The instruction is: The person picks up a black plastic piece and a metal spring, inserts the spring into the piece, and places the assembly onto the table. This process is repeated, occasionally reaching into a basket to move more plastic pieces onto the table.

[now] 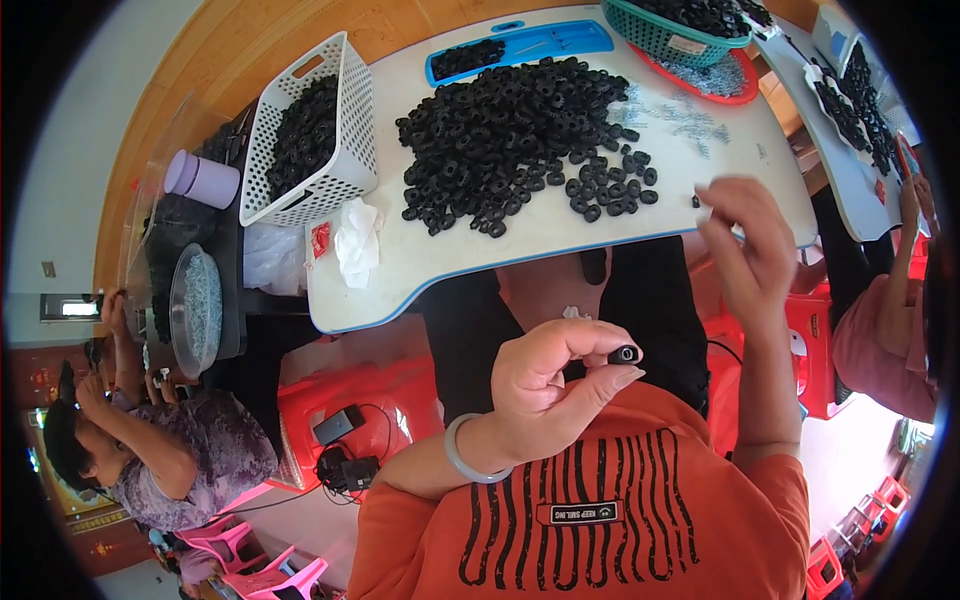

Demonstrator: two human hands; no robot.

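Note:
My left hand (560, 385), with a pale bangle (462, 452) at its wrist, is closed in front of my orange shirt. Between its thumb and forefinger it pinches a small black oval part (626, 354), one end showing a lighter opening. Over the right side of the table is my right hand (748, 245), its fingers curved and smeared by motion. Right at those fingertips shows a tiny black piece (697, 201); whether they grip it cannot be made out. A big heap of black ring-like parts (510, 130) covers the white table's (400, 262) middle, with several loose ones (610, 185) at its right.
A white perforated basket (355, 120) of black parts stands left, near crumpled tissue (357, 240). At the back are a blue tray (560, 40), a green basket (680, 45) and a red tray (745, 85) with small clear pieces. Other people sit on both sides.

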